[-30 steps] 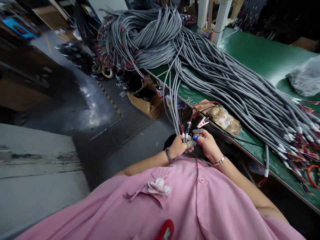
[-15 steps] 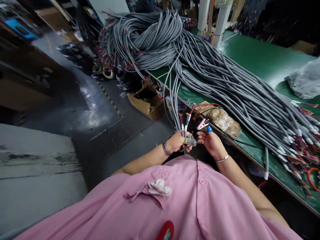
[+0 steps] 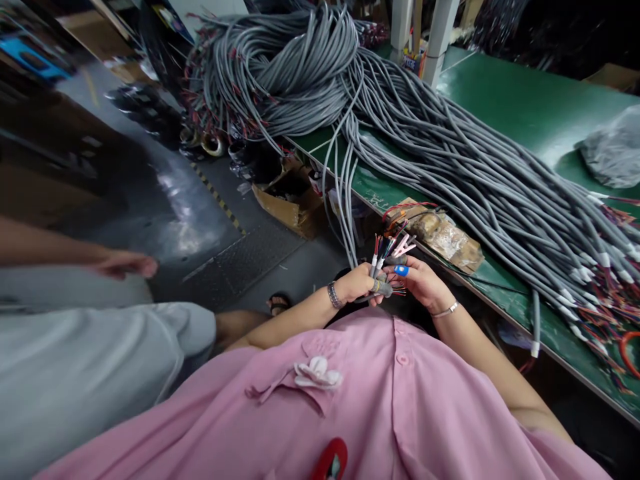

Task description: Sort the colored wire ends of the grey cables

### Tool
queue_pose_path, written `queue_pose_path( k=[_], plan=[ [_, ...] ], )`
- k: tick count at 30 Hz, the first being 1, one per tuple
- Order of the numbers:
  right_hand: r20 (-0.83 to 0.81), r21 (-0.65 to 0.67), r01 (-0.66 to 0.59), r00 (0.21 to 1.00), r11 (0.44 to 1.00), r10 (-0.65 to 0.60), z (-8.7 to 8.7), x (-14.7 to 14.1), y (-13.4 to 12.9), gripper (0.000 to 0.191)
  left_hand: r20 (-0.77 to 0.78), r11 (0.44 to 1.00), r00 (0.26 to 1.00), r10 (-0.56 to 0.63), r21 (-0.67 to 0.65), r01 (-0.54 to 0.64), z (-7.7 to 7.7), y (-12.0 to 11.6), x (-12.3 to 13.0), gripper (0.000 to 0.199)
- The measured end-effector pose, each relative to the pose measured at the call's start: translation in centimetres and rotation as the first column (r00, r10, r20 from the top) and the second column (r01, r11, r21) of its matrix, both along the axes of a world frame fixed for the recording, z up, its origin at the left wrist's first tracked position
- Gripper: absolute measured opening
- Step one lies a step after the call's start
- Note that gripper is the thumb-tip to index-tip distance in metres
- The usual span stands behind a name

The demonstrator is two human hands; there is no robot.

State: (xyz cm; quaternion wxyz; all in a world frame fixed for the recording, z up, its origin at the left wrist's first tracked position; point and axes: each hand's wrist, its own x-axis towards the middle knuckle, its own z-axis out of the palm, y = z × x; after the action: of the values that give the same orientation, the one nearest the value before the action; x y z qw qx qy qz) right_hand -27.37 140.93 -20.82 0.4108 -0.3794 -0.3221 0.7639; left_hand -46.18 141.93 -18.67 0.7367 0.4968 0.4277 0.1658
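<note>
My left hand (image 3: 356, 283) is closed around several grey cables (image 3: 348, 227), with a worn grey cover on its thumb. White-banded cable ends stand up from the fist, fanning into thin coloured wires (image 3: 384, 247). More bare wire tips (image 3: 399, 291) poke out to the right beneath the thumb. Close against these ends is my right hand (image 3: 423, 283), its fingers bent in a pinch and a blue cover (image 3: 401, 271) on the thumb. What the pinch holds is hidden. A pale pink clip (image 3: 404, 246) shows just above the right fingers; whether they touch it, I cannot tell.
A long bundle of grey cables (image 3: 450, 143) covers much of the green bench (image 3: 505, 100). A taped cardboard piece (image 3: 453, 245) lies at the bench edge. An open carton (image 3: 283, 205) stands below. At left, another person's hand (image 3: 125, 263) and light clothing (image 3: 100, 367) are near.
My right hand has moved left and in against the cable ends, its fingers closing. My left hand keeps its grip. Another person has come into view at left.
</note>
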Motion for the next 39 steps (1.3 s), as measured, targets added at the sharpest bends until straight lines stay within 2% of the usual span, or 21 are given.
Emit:
queue_pose_path(
  k=[5, 12, 16, 18, 21, 24, 26, 28, 30, 32, 34, 39],
  plan=[
    [0.111, 0.044, 0.049, 0.992, 0.998, -0.054, 0.1, -0.3, 0.2, 0.036, -0.038, 1.000, 0.999, -0.020, 0.015, 0.021, 0.4, 0.0, 0.1, 0.017],
    [0.159, 0.052, 0.097, 0.982, 0.994, -0.104, 0.1, -0.8, 0.0, 0.035, -0.006, 0.999, 0.999, -0.039, 0.020, 0.039, -0.3, 0.1, -0.3, 0.021],
    [0.186, 0.081, 0.111, 0.975, 0.991, -0.124, 0.1, -1.0, -0.2, 0.033, -0.007, 0.995, 0.996, -0.084, 0.059, 0.084, 0.0, 0.2, -0.9, 0.021],
    [0.163, 0.050, 0.125, 0.978, 0.991, -0.131, -0.1, -0.7, -0.1, 0.031, 0.009, 0.994, 0.996, -0.090, 0.061, 0.089, 0.5, 0.1, -1.1, 0.023],
    [0.026, -0.076, 0.172, 0.985, 0.982, -0.170, -0.6, 0.0, 0.3, 0.030, 0.067, 0.997, 0.995, -0.075, 0.034, 0.073, 1.2, 0.1, -1.2, 0.028],
    [-0.119, -0.133, 0.168, 0.976, 0.977, -0.184, -0.9, 0.4, 0.9, 0.040, 0.126, 0.999, 0.991, -0.037, 0.000, 0.037, 1.6, 0.3, -1.1, 0.031],
    [-0.115, -0.073, 0.162, 0.979, 0.984, -0.170, -1.0, 0.3, 1.3, 0.045, 0.161, 1.000, 0.987, -0.021, -0.008, 0.022, 1.6, 0.7, -0.9, 0.033],
    [-0.034, 0.046, 0.224, 0.974, 0.973, -0.223, -0.9, -0.1, 1.5, 0.046, 0.182, 1.000, 0.983, -0.014, -0.006, 0.016, 1.5, 1.1, -0.5, 0.035],
    [0.078, 0.182, 0.320, 0.938, 0.930, -0.338, -0.8, -0.7, 1.5, 0.045, 0.193, 1.000, 0.981, -0.005, -0.005, 0.006, 1.4, 1.4, -0.1, 0.037],
    [0.155, 0.256, 0.374, 0.894, 0.891, -0.420, -0.7, -1.1, 1.4, 0.047, 0.205, 1.000, 0.979, 0.005, -0.008, -0.004, 1.2, 1.7, 0.1, 0.037],
    [0.153, 0.226, 0.366, 0.902, 0.903, -0.404, -0.6, -1.5, 1.5, 0.050, 0.221, 1.000, 0.975, 0.007, -0.010, -0.005, 1.1, 1.9, 0.2, 0.035],
    [-0.080, 0.025, 0.270, 0.960, 0.963, -0.267, -0.6, -2.0, 2.2, 0.053, 0.254, 1.000, 0.967, 0.003, -0.010, -0.001, 0.6, 2.2, 0.1, 0.031]
  ],
)
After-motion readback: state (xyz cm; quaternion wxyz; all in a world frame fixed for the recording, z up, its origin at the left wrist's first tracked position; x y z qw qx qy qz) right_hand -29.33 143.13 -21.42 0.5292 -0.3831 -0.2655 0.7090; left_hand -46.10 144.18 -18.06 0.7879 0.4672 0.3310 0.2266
